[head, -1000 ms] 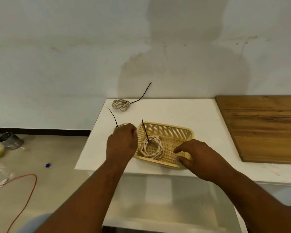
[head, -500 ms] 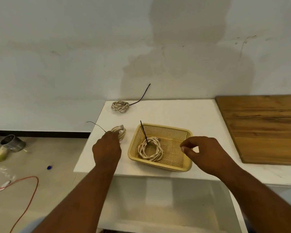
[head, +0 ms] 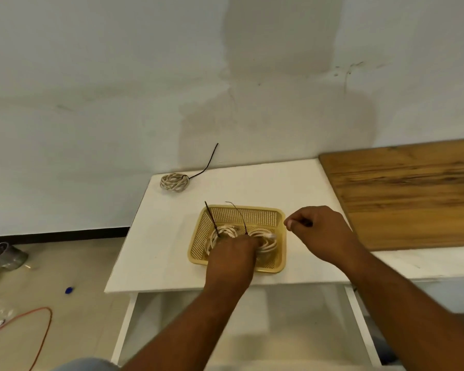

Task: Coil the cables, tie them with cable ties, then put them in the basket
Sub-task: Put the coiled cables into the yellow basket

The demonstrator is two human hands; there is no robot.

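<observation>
Coils: left coil [head: 224, 231] and right coil [head: 265, 241] sit side by side in basket [head: 252, 208], tie tails sticking up. Left hand [head: 232, 257] down on right coil, fingers tucked under knuckles, can't tell if I'm clamping it or just resting. Right hand [head: 319, 231] by basket's right rim, curled up, nothing in it afaict. Third coil [head: 174, 182] on table [head: 166, 236], far-left corner, well apart from basket, tail aimed at wall. Left hand nearer, so I'd send that one.
</observation>
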